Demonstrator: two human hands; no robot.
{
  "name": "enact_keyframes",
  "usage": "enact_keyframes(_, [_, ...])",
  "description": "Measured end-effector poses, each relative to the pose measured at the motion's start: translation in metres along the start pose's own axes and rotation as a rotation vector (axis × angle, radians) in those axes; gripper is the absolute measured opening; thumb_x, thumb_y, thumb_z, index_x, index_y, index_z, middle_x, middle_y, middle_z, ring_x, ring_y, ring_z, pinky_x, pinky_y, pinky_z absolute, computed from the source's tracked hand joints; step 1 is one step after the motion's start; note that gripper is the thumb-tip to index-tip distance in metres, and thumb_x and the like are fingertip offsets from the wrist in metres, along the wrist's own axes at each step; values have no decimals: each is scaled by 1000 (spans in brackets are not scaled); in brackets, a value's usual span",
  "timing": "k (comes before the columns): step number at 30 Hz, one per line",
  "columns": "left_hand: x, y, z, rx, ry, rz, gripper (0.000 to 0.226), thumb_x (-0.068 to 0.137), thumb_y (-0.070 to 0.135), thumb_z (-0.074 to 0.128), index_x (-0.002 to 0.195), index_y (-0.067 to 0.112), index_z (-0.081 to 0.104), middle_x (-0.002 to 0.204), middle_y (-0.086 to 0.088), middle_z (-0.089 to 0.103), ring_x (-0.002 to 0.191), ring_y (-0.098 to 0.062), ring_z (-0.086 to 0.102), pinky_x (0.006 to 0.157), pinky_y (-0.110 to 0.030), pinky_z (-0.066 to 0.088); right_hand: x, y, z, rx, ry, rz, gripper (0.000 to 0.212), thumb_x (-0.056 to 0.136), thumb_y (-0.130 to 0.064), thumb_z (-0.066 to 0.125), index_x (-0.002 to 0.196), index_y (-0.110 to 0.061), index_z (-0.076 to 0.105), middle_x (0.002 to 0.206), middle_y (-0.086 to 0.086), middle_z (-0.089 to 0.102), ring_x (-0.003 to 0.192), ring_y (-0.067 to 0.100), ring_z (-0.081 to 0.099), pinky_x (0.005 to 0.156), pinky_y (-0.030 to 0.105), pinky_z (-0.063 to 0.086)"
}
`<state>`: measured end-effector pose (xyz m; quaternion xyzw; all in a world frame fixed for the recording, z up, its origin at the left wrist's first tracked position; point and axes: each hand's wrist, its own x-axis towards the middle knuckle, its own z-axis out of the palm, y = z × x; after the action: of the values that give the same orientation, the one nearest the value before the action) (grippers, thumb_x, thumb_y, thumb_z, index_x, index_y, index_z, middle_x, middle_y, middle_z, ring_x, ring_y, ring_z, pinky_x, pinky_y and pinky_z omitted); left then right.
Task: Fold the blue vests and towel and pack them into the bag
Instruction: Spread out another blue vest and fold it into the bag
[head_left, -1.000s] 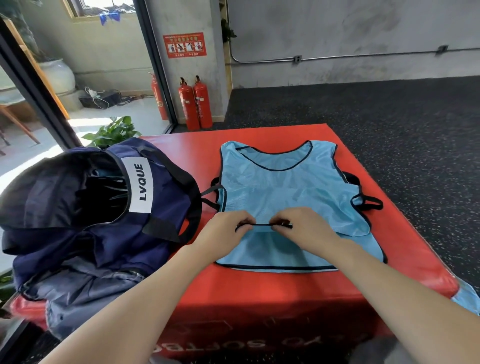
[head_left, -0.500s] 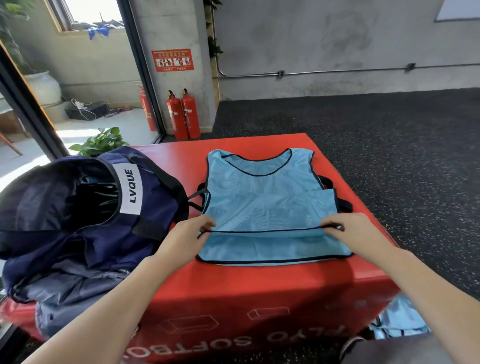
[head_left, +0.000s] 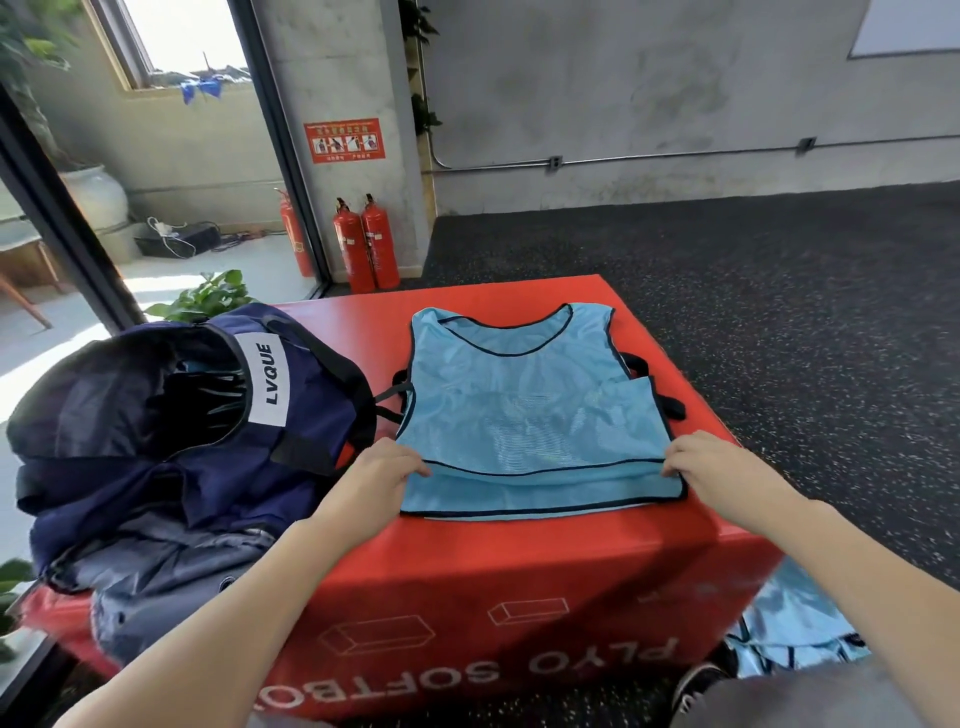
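A light blue mesh vest (head_left: 524, 395) with black trim lies flat on the red soft box (head_left: 519, 582), neck hole away from me. My left hand (head_left: 376, 475) pinches the left end of the upper layer's black-trimmed hem. My right hand (head_left: 711, 467) pinches the right end of the same hem, which is lifted slightly off the layer below. The navy bag (head_left: 171, 415), labelled LVQUE, sits open on the left of the box. More light blue fabric (head_left: 795, 634) lies on the floor at the lower right. No towel is visible.
Grey-blue cloth (head_left: 156, 587) hangs under the bag at the box's left front. Two red fire extinguishers (head_left: 366, 244) stand by a pillar behind. A potted plant (head_left: 208, 296) is beyond the bag. Dark speckled floor (head_left: 779, 312) surrounds the box on the right.
My hands moved apart from the middle of the hem to its two ends, stretching the upper layer flat across the vest. The camera view tilted up slightly.
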<state>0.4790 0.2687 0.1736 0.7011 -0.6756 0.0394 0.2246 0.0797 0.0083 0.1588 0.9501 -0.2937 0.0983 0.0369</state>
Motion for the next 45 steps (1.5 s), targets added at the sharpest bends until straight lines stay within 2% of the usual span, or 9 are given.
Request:
enact_keyframes(3, [-4,3,1,49,-105,9,41,87,7,45,112,21,75,111,13,70,98,-17,58,87,-39,49,-7,-1,-3,-11,-56,10,19,87,-14,67,100,-24,76,103,-9,65,100,20,60,87,34,52])
enact_keyframes(10, [-12,11,3,43,-279,-20,37,91,50,51,113,28,72,103,18,67,105,-10,58,93,-38,47,-12,-23,-12,56,-83,-69,32,88,-62,57,99,-36,72,115,-20,59,118,4,49,97,29,42])
enact_keyframes(15, [-12,8,5,32,-292,5,30,94,48,57,110,28,72,95,26,57,102,-8,56,92,-32,47,-8,-27,-7,34,-103,-138,23,93,-49,58,106,-35,71,111,-20,63,111,4,57,95,24,42])
enact_keyframes(22, [-15,4,4,8,-215,-44,17,92,15,62,105,19,73,103,8,67,103,-13,59,94,-31,48,-8,-24,-3,69,-16,-144,2,85,-29,66,87,-29,65,88,-15,61,86,12,62,77,28,51])
enact_keyframes(28, [-11,1,3,24,-54,-32,22,89,-1,64,105,9,75,100,0,68,98,-19,57,93,-18,39,-3,-27,-7,91,160,-162,22,77,-10,83,92,-21,73,89,-8,64,80,18,67,71,30,54])
enact_keyframes(31, [-6,5,-9,42,22,-44,18,88,4,71,101,14,78,94,2,73,90,-23,62,86,-36,52,-2,-24,-10,98,213,-163,23,76,-9,85,95,-20,76,88,-6,64,78,20,68,69,35,57])
enact_keyframes(33, [-1,14,-22,4,84,-125,15,89,9,72,99,18,80,94,7,75,91,-18,64,87,-34,51,-1,-25,-17,155,240,-73,19,80,-12,83,95,-21,77,89,-8,65,81,17,69,73,36,57])
enact_keyframes(38, [25,36,-63,-146,219,-307,19,88,8,71,101,18,80,94,13,70,93,-8,64,80,-2,34,10,-35,-59,499,366,244,10,81,-5,81,88,-12,80,87,-6,69,83,-6,57,82,1,36])
enact_keyframes(45, [82,73,-171,-132,441,-280,18,90,8,68,104,10,79,106,-5,74,101,-21,65,90,-26,42,42,-32,-179,542,514,358,11,87,-12,75,97,-7,79,103,8,73,97,26,65,84,28,40])
